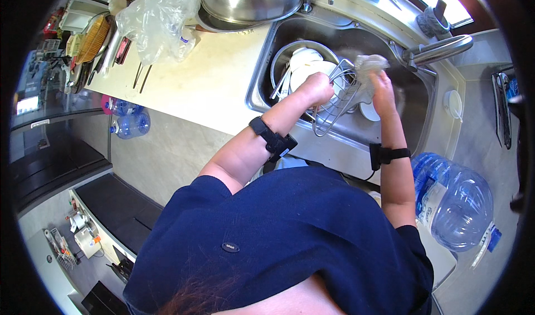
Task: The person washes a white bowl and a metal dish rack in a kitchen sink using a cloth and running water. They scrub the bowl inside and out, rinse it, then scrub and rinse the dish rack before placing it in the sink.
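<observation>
Over the sink (412, 100), my left hand (317, 89) is closed around one side of a metal wire rack (329, 120), which it holds tilted. My right hand (383, 95) grips a thin, whitish mesh cloth (368, 72) against the rack's other side. Beneath my left hand, a round metal basin (275, 70) in the sink holds white dishes (304, 72) and some pale utensil handles. Part of a white bowl (368, 111) shows under the rack, near my right wrist. The fingertips of my right hand are partly hidden by the cloth.
A curved faucet (446, 50) reaches in from the sink's right rim. On the counter (206, 86) at left lie a clear plastic bag (159, 22) and chopsticks (145, 79), with a large metal pan (253, 0) behind. A big water bottle (460, 203) stands by my right elbow.
</observation>
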### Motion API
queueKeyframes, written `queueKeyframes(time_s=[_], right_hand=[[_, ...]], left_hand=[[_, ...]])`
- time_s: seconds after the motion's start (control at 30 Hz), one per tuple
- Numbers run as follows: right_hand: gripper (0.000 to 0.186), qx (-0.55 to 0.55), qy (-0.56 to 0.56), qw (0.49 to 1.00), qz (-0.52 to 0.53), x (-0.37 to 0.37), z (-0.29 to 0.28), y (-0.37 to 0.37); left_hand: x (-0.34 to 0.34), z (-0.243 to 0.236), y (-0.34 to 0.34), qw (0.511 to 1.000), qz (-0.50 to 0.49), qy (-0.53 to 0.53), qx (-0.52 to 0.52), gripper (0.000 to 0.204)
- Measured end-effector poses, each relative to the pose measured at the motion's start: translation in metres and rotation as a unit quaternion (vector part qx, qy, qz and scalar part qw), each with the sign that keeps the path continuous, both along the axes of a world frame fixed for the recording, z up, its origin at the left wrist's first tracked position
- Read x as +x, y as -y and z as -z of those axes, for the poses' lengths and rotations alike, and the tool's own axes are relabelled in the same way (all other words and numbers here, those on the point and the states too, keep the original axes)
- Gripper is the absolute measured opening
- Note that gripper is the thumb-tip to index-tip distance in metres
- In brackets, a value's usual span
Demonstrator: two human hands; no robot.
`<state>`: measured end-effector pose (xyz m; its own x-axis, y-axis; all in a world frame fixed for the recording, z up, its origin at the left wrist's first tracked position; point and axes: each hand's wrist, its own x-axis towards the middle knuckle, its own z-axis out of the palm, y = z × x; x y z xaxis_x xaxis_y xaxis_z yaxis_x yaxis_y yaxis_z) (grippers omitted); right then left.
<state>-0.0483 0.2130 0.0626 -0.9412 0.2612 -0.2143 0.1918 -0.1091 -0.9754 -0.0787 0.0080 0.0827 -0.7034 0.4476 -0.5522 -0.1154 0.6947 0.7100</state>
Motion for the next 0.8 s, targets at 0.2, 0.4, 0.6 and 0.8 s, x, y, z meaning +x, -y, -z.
queueKeyframes(time_s=[0.2, 0.4, 0.6, 0.8], right_hand=[[0.025, 0.434, -0.048, 0.892, -0.119, -0.005, 0.007, 0.014], [0.027, -0.121, 0.013, 0.977, 0.176, -0.010, 0.017, 0.005], [0.031, 0.161, -0.021, 0.984, -0.073, -0.003, 0.021, 0.002], [0.034, 0.240, -0.074, 0.965, -0.079, -0.008, 0.014, 0.016]], left_hand=[[0.002, -0.001, -0.014, 0.998, 0.008, 0.065, 0.004, 0.033], [0.001, 0.003, -0.012, 0.995, -0.018, 0.074, 0.065, 0.030], [0.001, -0.001, -0.015, 0.998, 0.021, -0.049, -0.025, 0.034], [0.012, -0.001, -0.021, 0.995, -0.035, -0.081, -0.037, 0.031]])
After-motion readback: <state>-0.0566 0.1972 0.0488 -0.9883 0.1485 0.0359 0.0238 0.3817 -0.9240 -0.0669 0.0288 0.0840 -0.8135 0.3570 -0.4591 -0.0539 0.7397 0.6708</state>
